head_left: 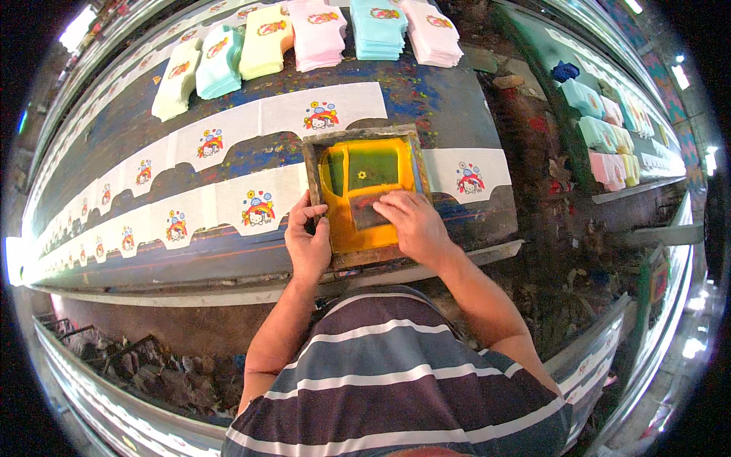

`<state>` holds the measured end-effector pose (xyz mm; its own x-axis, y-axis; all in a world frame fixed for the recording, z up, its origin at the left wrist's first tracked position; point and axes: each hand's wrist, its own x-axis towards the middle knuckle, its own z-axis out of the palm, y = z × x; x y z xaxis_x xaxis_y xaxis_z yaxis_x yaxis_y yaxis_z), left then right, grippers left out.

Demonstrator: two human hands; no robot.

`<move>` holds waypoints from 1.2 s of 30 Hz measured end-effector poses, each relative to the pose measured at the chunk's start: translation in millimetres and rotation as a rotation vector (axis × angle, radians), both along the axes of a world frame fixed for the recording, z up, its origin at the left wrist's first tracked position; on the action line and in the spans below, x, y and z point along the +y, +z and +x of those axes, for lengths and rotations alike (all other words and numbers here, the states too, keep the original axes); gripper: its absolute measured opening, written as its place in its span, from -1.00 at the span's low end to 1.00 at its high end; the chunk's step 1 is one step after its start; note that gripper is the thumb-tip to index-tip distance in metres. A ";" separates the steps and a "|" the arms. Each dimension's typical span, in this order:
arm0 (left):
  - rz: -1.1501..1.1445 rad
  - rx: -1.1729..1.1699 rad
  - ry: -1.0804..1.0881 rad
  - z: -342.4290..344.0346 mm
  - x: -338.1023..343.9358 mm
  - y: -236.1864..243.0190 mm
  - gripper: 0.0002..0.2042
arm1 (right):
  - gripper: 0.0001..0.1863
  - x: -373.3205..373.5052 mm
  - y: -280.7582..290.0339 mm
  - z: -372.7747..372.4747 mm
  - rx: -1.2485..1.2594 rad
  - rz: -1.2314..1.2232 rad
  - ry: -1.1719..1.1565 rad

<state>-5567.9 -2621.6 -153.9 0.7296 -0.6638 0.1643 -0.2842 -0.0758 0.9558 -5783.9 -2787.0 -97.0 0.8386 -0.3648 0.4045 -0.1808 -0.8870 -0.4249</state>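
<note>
A wooden-rimmed printing screen (pixel 358 132) lies on the long dark table, its mesh smeared with yellow ink (pixel 358 241). My left hand (pixel 308 238) grips the screen's left edge, thumb and fingers curled at the rim. With bent fingers, my right hand (pixel 415 227) holds a dark, flat squeegee (pixel 368 213) against the inked mesh, in the nearer half of the frame. Beyond the squeegee shows a green mesh window (pixel 373 167) with a small yellow flower shape. The fabric directly beneath the screen is hidden.
White fabric pieces with colourful rainbow prints (pixel 259 207) lie in rows to the left; another printed piece (pixel 470 177) is at the right. Stacks of pastel printed pieces (pixel 324 38) line the far side. The table's near edge (pixel 228 297) runs before me. Another table (pixel 601 114) holds more stacks.
</note>
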 end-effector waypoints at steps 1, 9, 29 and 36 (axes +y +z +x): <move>-0.022 0.027 -0.013 0.1 0.4 0.1 -0.78 | -0.46 -10.7 -0.9 6.8 -0.001 0.003 0.001; -0.046 0.059 -0.053 5.8 1.8 0.4 -0.77 | -0.50 -92.3 15.3 68.2 0.013 0.043 -0.013; 0.007 -0.001 -0.035 2.8 2.4 4.9 -0.85 | -0.56 18.3 23.0 -16.7 0.114 0.129 0.118; 0.012 -0.031 -0.035 -0.3 2.4 5.9 -0.83 | -0.52 37.8 28.0 -33.5 0.125 0.244 0.107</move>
<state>-5568.2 -2619.3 -148.0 0.7005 -0.6911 0.1777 -0.3160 -0.0772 0.9456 -5817.4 -2749.2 -69.0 0.9154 -0.3451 0.2070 -0.1559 -0.7783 -0.6082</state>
